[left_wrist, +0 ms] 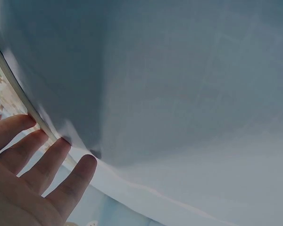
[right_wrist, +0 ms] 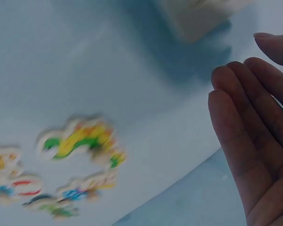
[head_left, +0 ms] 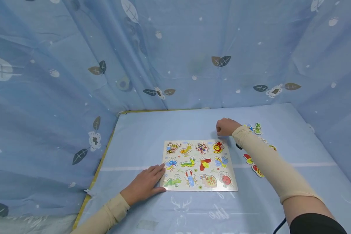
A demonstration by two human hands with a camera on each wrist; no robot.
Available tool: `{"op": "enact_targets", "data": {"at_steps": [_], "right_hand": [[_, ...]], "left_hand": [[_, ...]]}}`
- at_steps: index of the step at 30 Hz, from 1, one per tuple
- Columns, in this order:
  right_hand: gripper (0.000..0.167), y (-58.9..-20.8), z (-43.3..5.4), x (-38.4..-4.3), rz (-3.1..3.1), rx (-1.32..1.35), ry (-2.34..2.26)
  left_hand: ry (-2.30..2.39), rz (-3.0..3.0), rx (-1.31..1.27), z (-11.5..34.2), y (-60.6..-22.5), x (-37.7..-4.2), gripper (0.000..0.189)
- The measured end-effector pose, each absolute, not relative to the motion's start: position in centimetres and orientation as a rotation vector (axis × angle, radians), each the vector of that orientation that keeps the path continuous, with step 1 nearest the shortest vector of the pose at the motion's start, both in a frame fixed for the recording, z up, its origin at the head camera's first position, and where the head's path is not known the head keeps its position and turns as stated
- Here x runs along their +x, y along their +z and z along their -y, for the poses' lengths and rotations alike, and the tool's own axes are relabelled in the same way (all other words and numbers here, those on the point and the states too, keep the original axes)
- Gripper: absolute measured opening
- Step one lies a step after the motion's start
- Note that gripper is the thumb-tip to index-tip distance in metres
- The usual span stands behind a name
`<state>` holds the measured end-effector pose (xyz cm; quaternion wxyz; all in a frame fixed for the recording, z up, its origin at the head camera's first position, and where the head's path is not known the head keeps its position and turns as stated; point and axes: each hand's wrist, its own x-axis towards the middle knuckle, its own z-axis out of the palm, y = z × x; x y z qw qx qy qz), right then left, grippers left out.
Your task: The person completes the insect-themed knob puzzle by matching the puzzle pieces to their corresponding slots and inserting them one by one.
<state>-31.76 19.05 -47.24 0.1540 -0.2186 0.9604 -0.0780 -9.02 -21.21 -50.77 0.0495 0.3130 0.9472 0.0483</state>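
A flat board (head_left: 182, 172) with rows of colourful insect pictures lies on the table. Its left edge is touched by the fingers of my left hand (head_left: 146, 182), which are extended and slightly spread, with the thumb at the lower left corner. In the left wrist view, the fingertips of the left hand (left_wrist: 42, 174) rest along the board's edge. My right hand (head_left: 227, 126) is just beyond the board's upper right corner. In the right wrist view, the right hand (right_wrist: 259, 122) has loosely bent fingers and a gap to the thumb, with nothing visible between them.
Several loose insect cut-outs lie right of the board, among them a green piece (head_left: 257, 128) and a red round piece (head_left: 257, 170); the right forearm partly covers the group. A blurred caterpillar piece (right_wrist: 87, 139) shows in the right wrist view. Patterned blue sheeting (head_left: 190, 42) surrounds the table.
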Motion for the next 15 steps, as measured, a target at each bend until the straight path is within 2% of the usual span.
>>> {"op": "enact_targets", "data": {"at_steps": [7,15], "right_hand": [[0.012,-46.3,-24.0,-32.0,-2.764,-0.407,-0.233],[0.012,-46.6,-26.6,-31.8,-2.756,-0.296,-0.244]], "left_hand": [[0.137,-2.890,0.963,21.2,-50.8,-9.1,0.078],[0.129,-2.897,0.973,21.0,-50.5,-8.9,0.077]]}}
